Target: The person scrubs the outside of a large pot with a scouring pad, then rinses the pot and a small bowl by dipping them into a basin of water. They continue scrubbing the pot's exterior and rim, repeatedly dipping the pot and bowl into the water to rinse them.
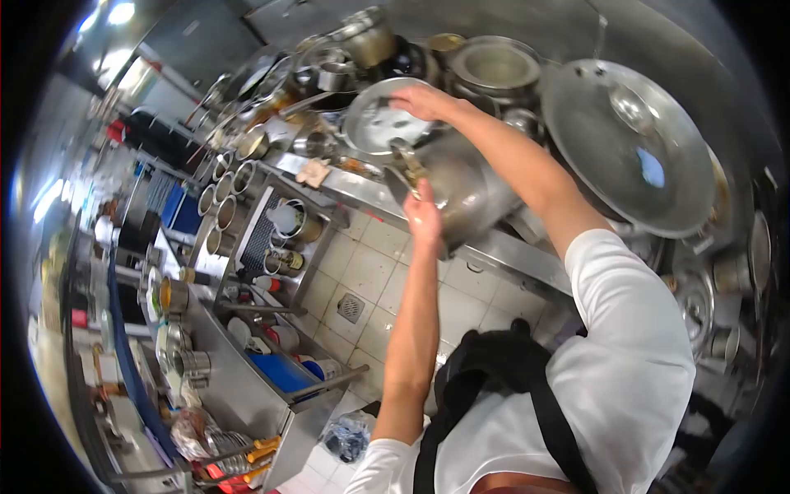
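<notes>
On the far steel counter (510,247): one large round steel lid (625,148) at right. Left of it, one big tilted steel pot (465,193), with one shallow round steel bowl (378,123) just beyond. Left hand (424,218) is wrapped tight on the pot's handle. Right hand (424,103) has its fingers curled over the bowl's rim.

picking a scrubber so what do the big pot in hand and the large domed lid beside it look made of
The pot, gripped by the left hand, looks like dull brushed metal, aluminium or steel: grey with soft smeared highlights. The domed lid looks like shinier polished metal: it mirrors lights and a blue patch.
</notes>
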Tool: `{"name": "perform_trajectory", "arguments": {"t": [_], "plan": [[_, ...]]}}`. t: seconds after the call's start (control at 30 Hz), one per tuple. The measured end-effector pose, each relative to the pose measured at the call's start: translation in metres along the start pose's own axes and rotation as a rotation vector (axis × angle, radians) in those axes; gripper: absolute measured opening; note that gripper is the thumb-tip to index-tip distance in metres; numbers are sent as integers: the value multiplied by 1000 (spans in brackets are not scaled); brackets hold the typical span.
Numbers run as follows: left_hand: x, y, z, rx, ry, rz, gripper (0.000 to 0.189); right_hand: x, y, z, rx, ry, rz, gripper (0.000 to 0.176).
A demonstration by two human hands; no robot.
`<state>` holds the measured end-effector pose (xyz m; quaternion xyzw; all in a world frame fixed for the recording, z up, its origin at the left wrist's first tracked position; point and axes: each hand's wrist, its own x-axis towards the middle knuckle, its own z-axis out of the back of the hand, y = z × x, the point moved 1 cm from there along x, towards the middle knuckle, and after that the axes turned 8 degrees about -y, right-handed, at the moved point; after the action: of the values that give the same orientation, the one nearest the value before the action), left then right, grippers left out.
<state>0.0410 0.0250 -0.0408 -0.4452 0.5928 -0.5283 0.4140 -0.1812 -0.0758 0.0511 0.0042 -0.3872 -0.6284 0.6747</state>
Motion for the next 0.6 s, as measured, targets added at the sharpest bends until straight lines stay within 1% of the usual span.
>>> {"name": "perform_trajectory", "arguments": {"t": [0.03, 0.07, 0.1, 0.13, 0.17, 0.2, 0.23, 0.3, 0.33, 0.37, 0.4, 0.43, 0.47, 0.5, 0.53, 0.57, 0.6], "plan": [[5, 9, 6, -28, 31, 91, 40, 23, -39, -42, -65, 219, -8, 36], [2, 3, 8, -41, 12, 116, 41, 40, -73, -77, -139, 437, -19, 37], [3, 4, 11, -8, -9, 131, 43, 39, -69, -94, -355, 610, -63, 38], [-2, -4, 16, 10, -21, 138, 45, 37, -75, -111, -497, 823, -72, 41], [-2, -12, 20, 24, -29, 145, 47, 29, -94, -131, -534, 817, -163, 42], [9, -11, 25, 8, -53, 138, 47, 29, -124, -159, -507, 819, -246, 48], [16, -8, 29, 0, -67, 120, 48, 33, -124, -165, -573, 788, -453, 49], [15, 6, 38, 4, -70, 149, 50, 47, -119, -162, -490, 992, -320, 48], [23, 10, 39, -14, -102, 174, 50, 44, -122, -154, -41, 871, -509, 50], [29, 12, 38, -34, -121, 199, 50, 36, -121, -136, 392, 692, -695, 52], [28, 12, 42, -74, -49, 211, 51, 38, -98, -121, 437, 462, -845, 37], [30, 4, 43, -121, 26, 215, 51, 38, -117, -116, 543, 232, -691, 38], [25, -12, 39, -151, -4, 239, 51, 23, -90, -78, 713, 63, -677, 36], [19, -24, 38, -169, -31, 261, 51, -11, 5, -9, 947, -17, -639, 40], [25, -20, 33, -172, 4, 271, 51, -37, 27, 18, 544, -134, -602, 38], [32, -10, 27, -245, 22, 299, 50, -60, 40, 39, 139, -230, -552, 37], [32, -2, 27, -300, 43, 338, 49, -91, 52, 37, -26, -336, -556, 36]]}}
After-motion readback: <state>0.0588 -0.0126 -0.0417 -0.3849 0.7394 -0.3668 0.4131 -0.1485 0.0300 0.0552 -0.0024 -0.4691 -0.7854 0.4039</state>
